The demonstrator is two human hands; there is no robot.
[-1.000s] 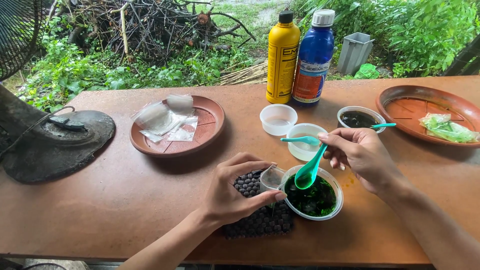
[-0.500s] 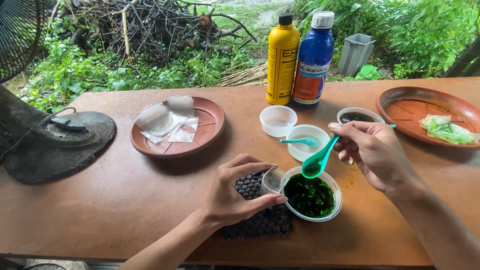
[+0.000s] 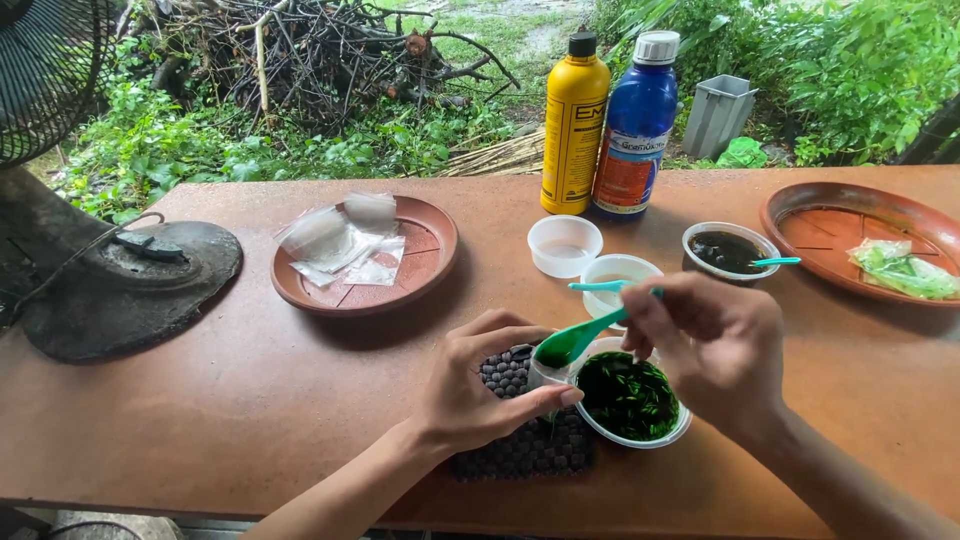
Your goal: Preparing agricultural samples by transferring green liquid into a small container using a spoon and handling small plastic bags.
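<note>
— What sits at the far left of the counter (image 3: 250,400)?

— The dark round base of a fan (image 3: 130,285), with its grille just showing in the corner. Next to it is a brown saucer (image 3: 425,265) holding a few small clear plastic bags (image 3: 340,240).

— And the left hand?

— The left hand (image 3: 480,390) rests near the front edge, over a dark dimpled mat (image 3: 520,445). Its fingers (image 3: 545,398) are curled around a small clear cup (image 3: 545,372), gripping it between thumb and fingertips.

— Where is the green spoon?

— The green spoon (image 3: 570,340) has its bowl right over that small cup, tilted down into it. Its handle runs up to the right hand (image 3: 715,350), whose fingers are pinched shut on it.

— What lies under the right hand?

— A white bowl of chopped green leaves in liquid (image 3: 630,400), just beside the small cup and touching the mat.

— Behind them?

— Two small white cups (image 3: 565,245), one with a teal spoon (image 3: 595,286), then a yellow bottle (image 3: 575,125) and a blue bottle (image 3: 635,130) standing upright side by side.

— Further right?

— A bowl of dark liquid (image 3: 730,250), and a second brown saucer (image 3: 830,225) with a bag of greens (image 3: 900,270).
</note>
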